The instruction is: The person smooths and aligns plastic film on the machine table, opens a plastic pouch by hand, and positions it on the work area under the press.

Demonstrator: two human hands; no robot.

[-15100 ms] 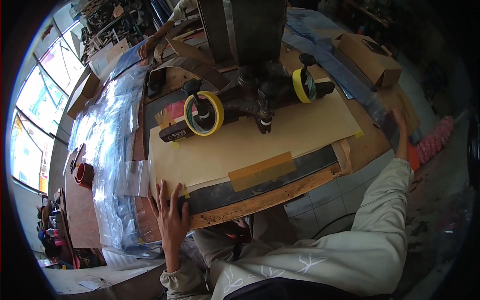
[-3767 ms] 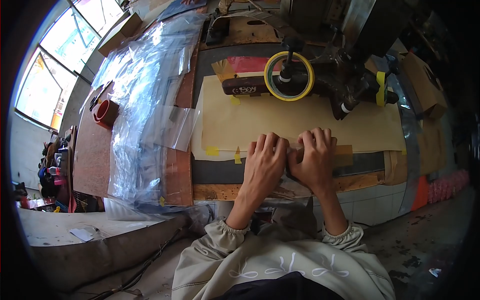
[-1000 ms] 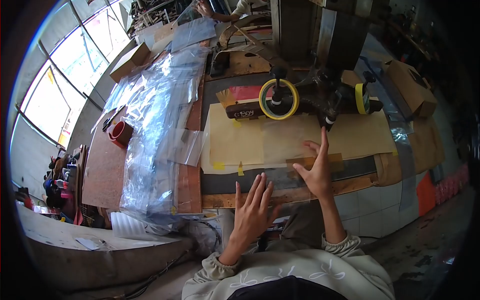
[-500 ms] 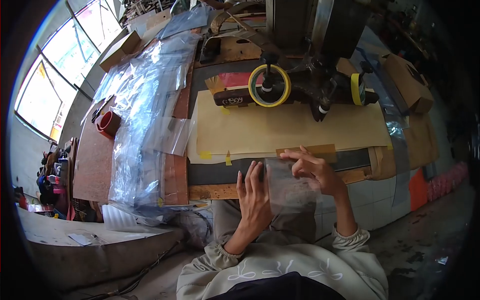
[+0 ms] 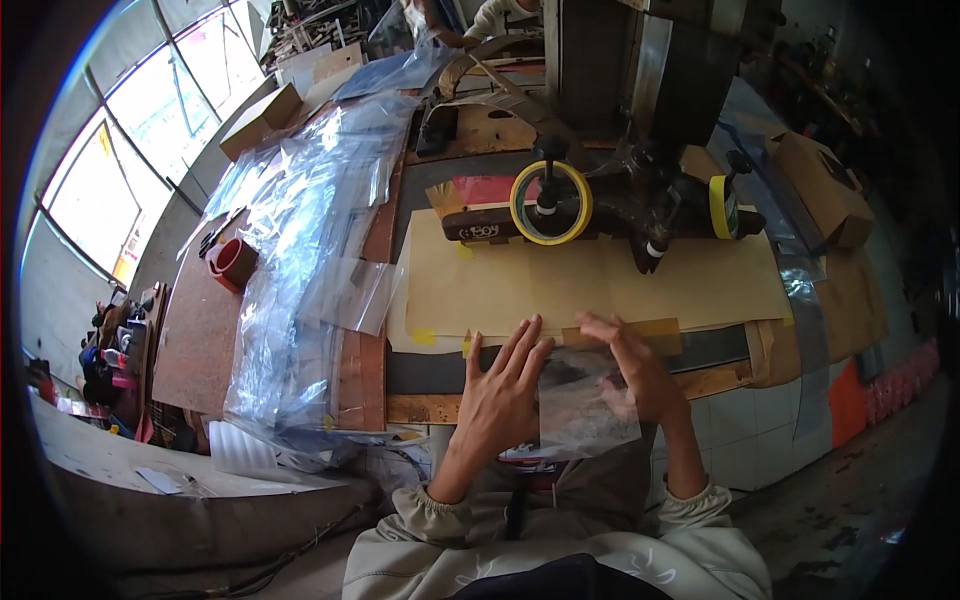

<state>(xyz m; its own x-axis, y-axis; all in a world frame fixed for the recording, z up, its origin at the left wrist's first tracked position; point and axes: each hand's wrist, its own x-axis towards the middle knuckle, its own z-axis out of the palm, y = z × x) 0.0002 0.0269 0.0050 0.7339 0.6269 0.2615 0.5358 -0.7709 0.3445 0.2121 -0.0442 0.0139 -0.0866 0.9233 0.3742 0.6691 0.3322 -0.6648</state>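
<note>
A clear plastic piece (image 5: pixel 588 415) lies at the front edge of the bench and hangs over it above my lap. My left hand (image 5: pixel 500 392) rests at its left side, fingers stretched and spread, the tips reaching onto the tan paper sheet (image 5: pixel 480 285). On the other side, my right hand (image 5: pixel 648 378) is over the plastic's right part, with its fingers extended forward toward a brown tape strip (image 5: pixel 655 336). Part of that hand's lower fingers overlaps the plastic.
Behind the paper stands a dark metal clamp bar (image 5: pixel 480 224) with yellow tape rolls (image 5: pixel 588 205) hung on it. Layered clear plastic sheets (image 5: pixel 300 250) cover the left side, near a red-brown tape roll (image 5: pixel 232 264). A cardboard box (image 5: pixel 820 185) sits at right; another person's sleeve (image 5: pixel 495 18) shows behind.
My view has tilted, so the bench appears lower. My right hand's fingers have straightened, and the clear plastic hangs lower between my hands. Another person's sleeve has come into view at the back.
</note>
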